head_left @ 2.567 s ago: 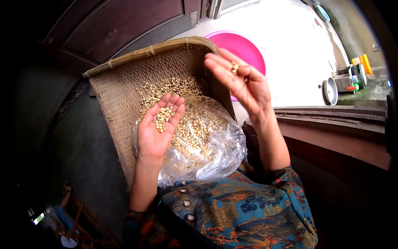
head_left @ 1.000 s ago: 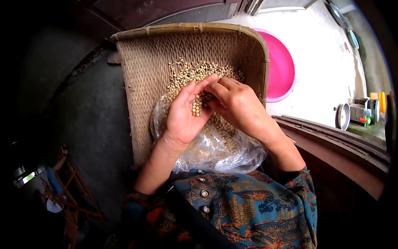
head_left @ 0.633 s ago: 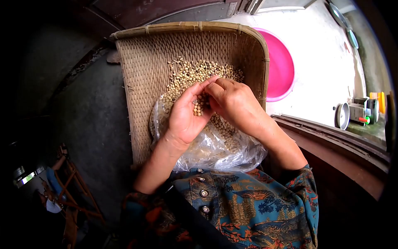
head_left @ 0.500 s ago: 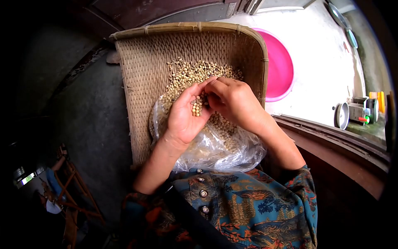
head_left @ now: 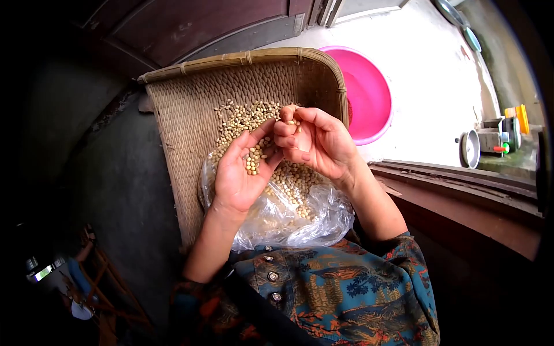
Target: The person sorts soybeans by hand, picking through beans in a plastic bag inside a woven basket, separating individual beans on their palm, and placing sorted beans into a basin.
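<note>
Left hand (head_left: 234, 187) cupped and open, right hand (head_left: 323, 141) gripping a few beans (head_left: 293, 122).

From my end, I judge the upturned left palm serves as a dish, keeping its small handful (head_left: 253, 162) from spilling. Both hands block part of my view of the loose pile (head_left: 245, 118) in the woven basket (head_left: 184, 115); a clear plastic bag (head_left: 332, 216) crowds the near side, and the raised rim (head_left: 248, 56) separates pile from pink basin (head_left: 369, 92).
</note>
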Demonstrator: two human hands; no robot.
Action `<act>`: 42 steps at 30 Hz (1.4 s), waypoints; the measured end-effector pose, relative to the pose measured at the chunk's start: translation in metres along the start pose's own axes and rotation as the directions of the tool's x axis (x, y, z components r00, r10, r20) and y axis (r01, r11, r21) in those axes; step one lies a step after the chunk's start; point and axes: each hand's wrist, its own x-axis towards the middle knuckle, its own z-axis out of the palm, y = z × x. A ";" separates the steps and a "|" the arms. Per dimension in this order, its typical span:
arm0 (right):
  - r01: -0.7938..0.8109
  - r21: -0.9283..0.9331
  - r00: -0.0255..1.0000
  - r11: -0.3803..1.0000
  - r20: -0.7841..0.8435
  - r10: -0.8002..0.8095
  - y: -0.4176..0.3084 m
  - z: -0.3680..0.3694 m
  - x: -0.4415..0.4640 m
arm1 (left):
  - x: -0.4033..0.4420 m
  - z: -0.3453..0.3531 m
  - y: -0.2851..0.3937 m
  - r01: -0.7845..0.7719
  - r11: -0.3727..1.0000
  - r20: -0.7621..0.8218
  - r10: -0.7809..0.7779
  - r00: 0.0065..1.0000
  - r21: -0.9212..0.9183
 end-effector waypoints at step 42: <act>0.050 -0.996 0.893 -0.075 0.079 -0.443 -0.027 -0.002 0.022 | -0.008 -0.010 0.024 -0.157 0.971 -0.043 0.152 0.987 -0.179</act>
